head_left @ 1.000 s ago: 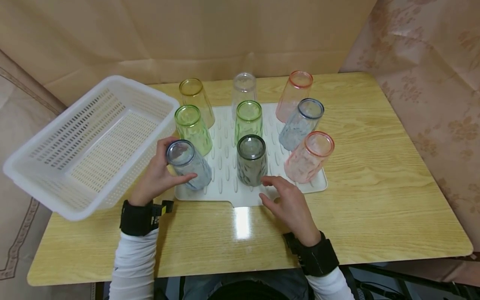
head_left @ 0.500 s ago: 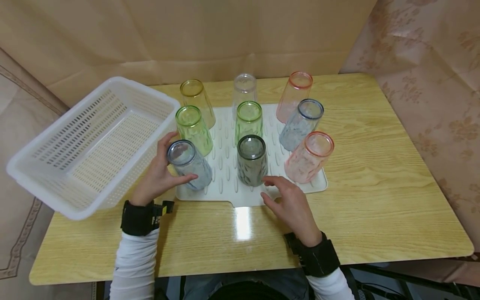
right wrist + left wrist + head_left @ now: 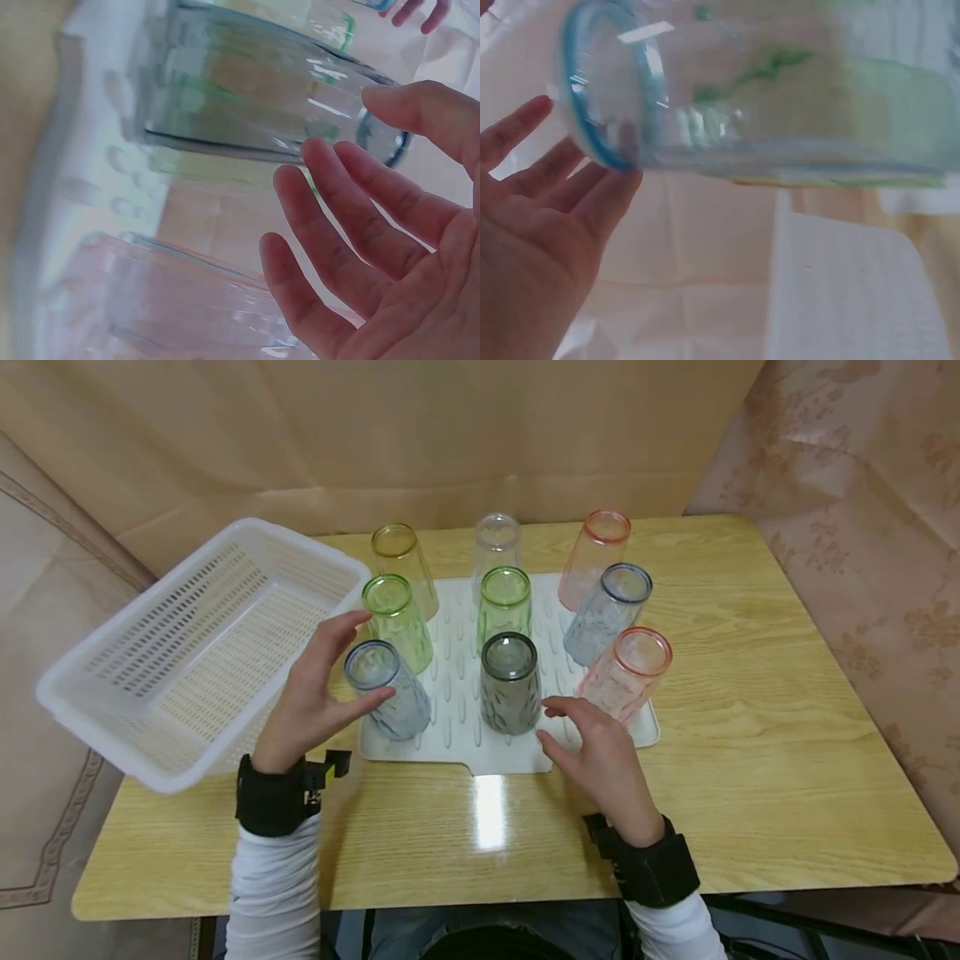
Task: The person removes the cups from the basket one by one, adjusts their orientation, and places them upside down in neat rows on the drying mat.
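Observation:
My left hand [image 3: 303, 697] is at the left side of an upside-down blue glass [image 3: 401, 706], fingers spread and relaxed. Its thumb overlaps the glass in the head view, and the fingertips reach up near the green glass [image 3: 402, 631] behind. In the left wrist view the fingers [image 3: 604, 199] lie beside the blue-ringed base of the glass [image 3: 742, 90]. Beside the dark grey glass [image 3: 512, 693], on its right, is my right hand [image 3: 600, 756] with loosely bent fingers. The right wrist view has those fingers [image 3: 330, 217] spread near the grey glass [image 3: 247, 97], gripping nothing.
Several upturned glasses stand in rows on a white draining mat [image 3: 455, 727], including a pink one [image 3: 626, 677] right of my right hand. A white slotted basket [image 3: 180, 777] is left of the mat. Behind the wooden table [image 3: 787, 735] hangs a beige cloth [image 3: 412, 435].
My left hand has spread wider, its fingers coming off the blue glass and upward. My right hand has drawn slightly right from the grey glass. The head view has shifted a little.

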`<state>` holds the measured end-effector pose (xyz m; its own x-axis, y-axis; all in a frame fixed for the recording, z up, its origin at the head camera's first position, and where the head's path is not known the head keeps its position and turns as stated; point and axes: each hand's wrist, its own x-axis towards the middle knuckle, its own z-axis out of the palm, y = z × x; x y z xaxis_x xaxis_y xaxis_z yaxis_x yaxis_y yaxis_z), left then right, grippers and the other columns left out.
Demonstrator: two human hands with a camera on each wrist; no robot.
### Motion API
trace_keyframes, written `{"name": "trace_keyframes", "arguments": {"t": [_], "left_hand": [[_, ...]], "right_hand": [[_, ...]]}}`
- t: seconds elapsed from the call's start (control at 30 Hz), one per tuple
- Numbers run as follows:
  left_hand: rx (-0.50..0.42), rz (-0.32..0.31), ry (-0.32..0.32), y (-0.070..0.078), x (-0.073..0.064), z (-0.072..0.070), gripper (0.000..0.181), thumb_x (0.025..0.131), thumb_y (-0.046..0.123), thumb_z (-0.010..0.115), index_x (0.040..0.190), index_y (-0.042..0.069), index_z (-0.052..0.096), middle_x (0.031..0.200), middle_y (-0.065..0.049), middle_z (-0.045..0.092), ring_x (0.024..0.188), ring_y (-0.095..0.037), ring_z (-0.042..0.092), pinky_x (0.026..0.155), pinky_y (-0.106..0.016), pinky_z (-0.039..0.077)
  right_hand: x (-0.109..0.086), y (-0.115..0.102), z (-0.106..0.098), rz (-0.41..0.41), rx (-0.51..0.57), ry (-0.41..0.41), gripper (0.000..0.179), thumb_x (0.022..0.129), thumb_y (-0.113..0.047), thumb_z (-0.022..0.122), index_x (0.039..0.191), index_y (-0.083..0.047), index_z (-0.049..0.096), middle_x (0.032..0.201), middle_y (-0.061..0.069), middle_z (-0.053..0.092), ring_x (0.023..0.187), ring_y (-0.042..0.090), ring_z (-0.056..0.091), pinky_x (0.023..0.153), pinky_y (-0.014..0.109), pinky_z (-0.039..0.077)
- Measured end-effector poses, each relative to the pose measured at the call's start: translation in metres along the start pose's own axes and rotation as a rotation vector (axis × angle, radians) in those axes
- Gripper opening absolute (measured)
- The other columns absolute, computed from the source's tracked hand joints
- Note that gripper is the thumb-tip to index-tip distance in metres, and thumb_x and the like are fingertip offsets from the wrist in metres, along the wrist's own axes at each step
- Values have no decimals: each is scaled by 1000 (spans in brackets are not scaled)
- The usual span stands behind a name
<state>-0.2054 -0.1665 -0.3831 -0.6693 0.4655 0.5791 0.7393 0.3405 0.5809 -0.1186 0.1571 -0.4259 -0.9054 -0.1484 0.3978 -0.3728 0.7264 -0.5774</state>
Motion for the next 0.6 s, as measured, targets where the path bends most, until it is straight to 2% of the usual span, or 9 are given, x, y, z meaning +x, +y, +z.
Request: {"name": "trace_keyframes", "arguments": {"t": [0.07,0.17,0.23,0.3,0.43,0.5,0.6], "left_hand": [[47,34,36,5,5,1,71,86,28,74,138,-8,41,137,-24,45,130,-30,39,108,-44,30],[114,41,102,13,15,6,70,92,45,61,137,-6,45,137,-24,47,130,-30,40,108,-45,30],[142,32,131,17,22,10,65,94,41,61,136,-6,46,139,-23,46,132,-30,40,108,-45,30],[154,24,146,21,30,15,58,94,30,62,135,-7,47,141,-24,45,133,-31,38,108,-45,29],[200,1,136,30,46,25,52,91,11,65,136,-8,47,143,-25,42,137,-33,32,110,-46,25],[217,-15,118,33,53,31,51,91,10,65,137,-7,47,144,-27,40,139,-35,27,112,-46,20],[275,-78,67,38,63,40,51,95,15,61,141,-1,45,148,-25,35,141,-38,19,114,-49,11]], "right_hand": [[4,0,-4,-5,-10,3,37,77,-5,79,111,-1,66,98,11,69,93,28,64,78,44,51],[9,0,-11,-10,-22,8,37,78,-5,78,113,-1,65,100,11,69,95,28,64,78,45,50],[14,0,-16,-10,-31,17,36,79,-5,77,113,-1,65,101,12,69,96,29,63,79,45,50],[19,-1,-21,-17,-44,35,34,80,-5,76,112,0,66,102,13,68,97,30,63,79,46,50],[30,-1,-31,-45,-63,89,30,82,-3,73,111,2,66,105,15,68,98,31,63,79,47,50],[37,-1,-35,-56,-66,117,28,84,-3,71,110,3,66,106,16,67,99,32,62,80,47,49],[47,-2,-42,-50,-71,151,25,87,-4,67,111,4,65,107,18,66,99,33,61,80,48,48]]}}
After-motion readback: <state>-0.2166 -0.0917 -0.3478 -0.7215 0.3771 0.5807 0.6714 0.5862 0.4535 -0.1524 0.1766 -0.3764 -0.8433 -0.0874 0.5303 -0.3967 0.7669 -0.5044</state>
